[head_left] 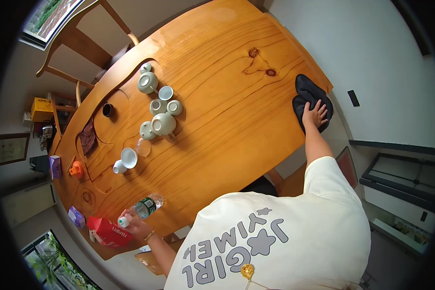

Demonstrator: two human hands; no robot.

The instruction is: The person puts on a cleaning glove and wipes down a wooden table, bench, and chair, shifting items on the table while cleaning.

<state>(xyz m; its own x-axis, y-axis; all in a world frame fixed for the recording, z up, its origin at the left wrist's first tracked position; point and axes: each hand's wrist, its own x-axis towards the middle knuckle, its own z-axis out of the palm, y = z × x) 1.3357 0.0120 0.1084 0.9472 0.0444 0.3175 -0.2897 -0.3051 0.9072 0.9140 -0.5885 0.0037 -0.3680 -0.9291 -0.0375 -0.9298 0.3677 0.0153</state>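
My left hand is closed around a clear plastic bottle near its white-green cap. The bottle has a dark green label and its base is near the table surface; I cannot tell if it touches. Beside that hand sits a shiny red packet with white lettering. Far to the right, my right hand lies flat with fingers spread on a soft black leather-like item, perhaps a bag, at the table's right end. A purple pack stands just past the red packet.
On the wooden table stand pale green teapots and cups, a white bowl, a dark cup, a brown cloth, an orange object and a purple box. A wooden chair is across the table.
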